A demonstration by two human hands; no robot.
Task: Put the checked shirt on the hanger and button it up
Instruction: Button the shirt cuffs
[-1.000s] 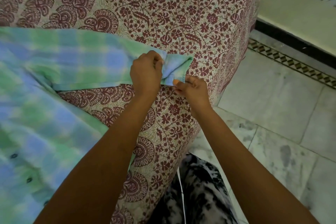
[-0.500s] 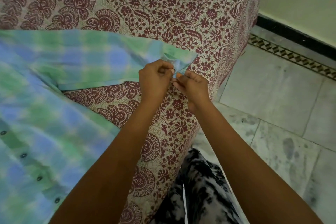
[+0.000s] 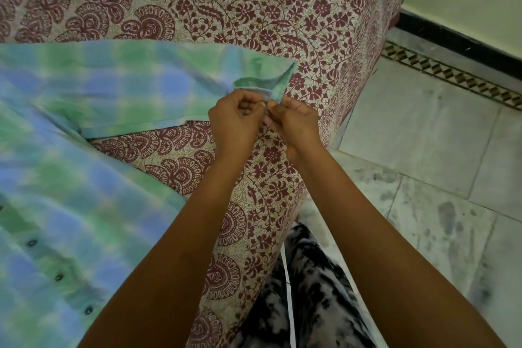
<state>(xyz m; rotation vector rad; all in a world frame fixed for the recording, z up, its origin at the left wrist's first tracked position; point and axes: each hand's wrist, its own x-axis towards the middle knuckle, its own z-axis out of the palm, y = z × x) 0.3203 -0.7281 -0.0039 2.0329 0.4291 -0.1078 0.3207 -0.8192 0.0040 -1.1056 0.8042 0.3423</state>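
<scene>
The blue and green checked shirt lies spread flat on the bed, its front placket with dark buttons at the lower left. One sleeve stretches to the right across the bedspread. At its end the cuff is lifted and curled into an open loop. My left hand and my right hand meet fingertip to fingertip at the cuff's near edge, both pinching its cloth. No hanger is in view.
The bed carries a cream bedspread with maroon flowers and paisleys; its edge drops away at the right. Beyond it is a grey marble floor with a patterned border strip and a pale wall. My black-and-white patterned trouser leg stands by the bed.
Both hands have closed together on the cuff's near edge. The cuff, flat a second ago, now stands up as an open loop. The view has shifted a little right.
</scene>
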